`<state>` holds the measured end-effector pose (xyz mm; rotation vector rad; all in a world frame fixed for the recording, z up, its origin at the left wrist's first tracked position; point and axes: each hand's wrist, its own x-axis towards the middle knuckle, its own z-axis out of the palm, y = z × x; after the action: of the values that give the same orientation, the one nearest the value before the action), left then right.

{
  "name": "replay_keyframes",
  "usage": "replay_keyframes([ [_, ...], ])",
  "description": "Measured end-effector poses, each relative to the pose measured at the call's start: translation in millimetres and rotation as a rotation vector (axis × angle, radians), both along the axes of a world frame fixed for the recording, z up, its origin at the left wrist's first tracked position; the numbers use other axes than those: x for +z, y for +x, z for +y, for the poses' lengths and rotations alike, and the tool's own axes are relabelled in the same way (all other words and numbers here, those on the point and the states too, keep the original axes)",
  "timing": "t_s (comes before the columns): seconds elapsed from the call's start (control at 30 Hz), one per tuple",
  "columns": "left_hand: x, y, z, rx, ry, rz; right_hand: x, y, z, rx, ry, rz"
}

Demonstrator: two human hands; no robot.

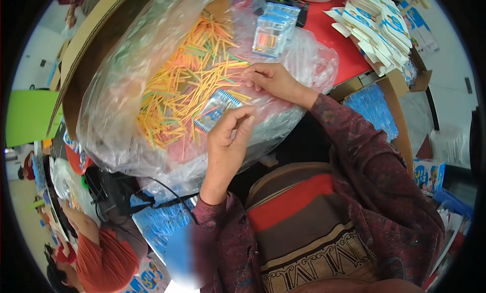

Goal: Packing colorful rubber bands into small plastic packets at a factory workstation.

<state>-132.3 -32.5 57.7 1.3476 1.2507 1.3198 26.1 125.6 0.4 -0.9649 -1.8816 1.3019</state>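
Because the packet [216, 105] is laid on loose sticks [185, 90], just beyond the left hand [228, 141], it could be buried if they are stirred by the right hand [277, 83]. Both hands are curled, thumbs near fingers; whether anything is pinched cannot be told.

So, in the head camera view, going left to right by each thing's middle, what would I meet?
Bright green panel, co-worker's orange-red shirt, loose pile of thin yellow, green and pink sticks, left hand, right hand, stack of white-and-blue printed cartons, small blue-and-white printed box.
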Motion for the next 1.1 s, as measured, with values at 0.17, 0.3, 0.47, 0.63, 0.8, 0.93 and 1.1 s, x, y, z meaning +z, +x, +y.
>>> replay_keyframes([
  [0.17,9.1,17.6,59.1,0.005,-0.011,0.181,52.7,61.3,42.1,-0.367,0.156,0.178],
  [0.3,-18.5,34.8,124.9,0.025,0.114,0.370,52.3,92.8,114.6,-0.505,0.564,-0.024],
  [0.47,-30.5,42.5,177.6,0.116,0.167,0.583,45.3,79.7,159.1,-0.426,1.036,-0.497],
  [0.63,-46.1,40.9,204.1,0.212,0.227,0.724,62.1,53.4,149.6,-0.429,0.986,-0.854],
  [0.8,-55.2,39.2,213.2,0.165,0.223,0.649,68.0,48.2,156.6,-0.446,0.845,-0.903],
  [0.93,-56.0,35.7,216.5,0.091,0.092,0.533,60.8,49.7,148.8,-0.473,0.974,-0.846],
  [1.1,-68.9,28.8,227.6,0.046,0.009,0.377,54.7,44.8,144.7,-0.445,1.049,-0.889],
])
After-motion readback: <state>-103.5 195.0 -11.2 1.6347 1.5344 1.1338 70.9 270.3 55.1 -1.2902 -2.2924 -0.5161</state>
